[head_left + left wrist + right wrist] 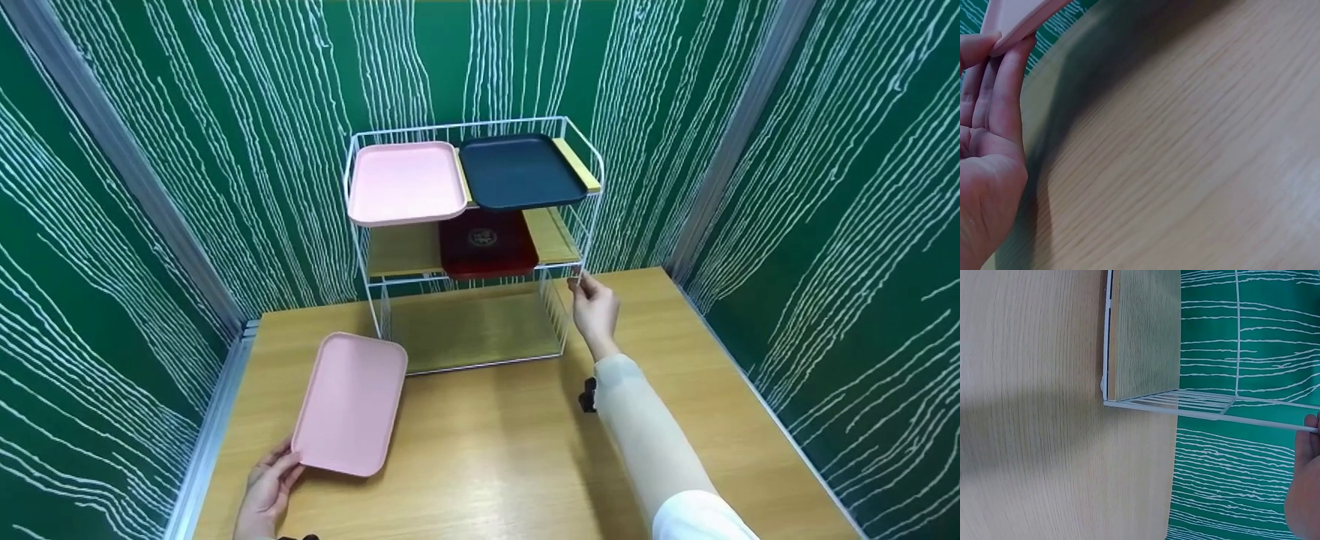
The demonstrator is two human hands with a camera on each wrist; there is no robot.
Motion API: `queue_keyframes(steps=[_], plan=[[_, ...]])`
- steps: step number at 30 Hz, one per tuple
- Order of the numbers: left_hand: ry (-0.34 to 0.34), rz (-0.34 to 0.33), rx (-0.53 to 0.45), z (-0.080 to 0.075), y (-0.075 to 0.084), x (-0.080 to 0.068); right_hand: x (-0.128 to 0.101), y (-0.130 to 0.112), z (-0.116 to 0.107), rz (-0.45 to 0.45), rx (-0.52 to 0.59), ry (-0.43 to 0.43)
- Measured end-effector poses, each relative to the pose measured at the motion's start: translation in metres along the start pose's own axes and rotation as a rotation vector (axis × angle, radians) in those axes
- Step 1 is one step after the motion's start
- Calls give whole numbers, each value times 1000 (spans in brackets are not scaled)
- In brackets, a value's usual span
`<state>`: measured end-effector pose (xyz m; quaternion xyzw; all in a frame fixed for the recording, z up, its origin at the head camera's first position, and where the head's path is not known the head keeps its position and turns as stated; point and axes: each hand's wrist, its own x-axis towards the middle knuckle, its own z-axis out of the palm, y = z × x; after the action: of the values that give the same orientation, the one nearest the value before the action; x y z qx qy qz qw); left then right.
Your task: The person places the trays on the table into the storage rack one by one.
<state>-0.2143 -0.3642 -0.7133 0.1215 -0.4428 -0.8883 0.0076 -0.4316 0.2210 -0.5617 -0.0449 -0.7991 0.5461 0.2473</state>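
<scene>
On the wooden table [487,450], seen from the head, the left hand [266,491] pinches the near corner of a pink tray [350,403]. Behind it stands a white wire rack [585,225] with a pink tray [405,182] and a dark blue tray [519,171] on top and a red tray [487,244] on the middle shelf. The right hand [595,309] holds the rack's front right post with its fingertips.

By the left wrist, fingers [1008,84] and thumb press the tray's edge [1016,17] between them.

By the right wrist, fingers [1309,439] touch a thin white bar [1207,413] beside the bottom shelf [1145,332]; whether they curl round it, I cannot tell
</scene>
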Motion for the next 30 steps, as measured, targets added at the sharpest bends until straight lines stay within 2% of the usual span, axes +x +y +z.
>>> queue_keyframes(steps=[6,11,18,21,30], plan=[[21,-26,110,7,-10,3,-1,3,3,-1,1,12],[34,-42,151,18,-16,5,-1,3,3,9,4,12],[-63,-7,160,32,-25,9,1,2,4,-59,-25,43],[-73,-8,175,41,-29,11,1,3,3,-60,-26,46],[27,-51,219,74,-44,19,1,2,3,-44,-24,27]])
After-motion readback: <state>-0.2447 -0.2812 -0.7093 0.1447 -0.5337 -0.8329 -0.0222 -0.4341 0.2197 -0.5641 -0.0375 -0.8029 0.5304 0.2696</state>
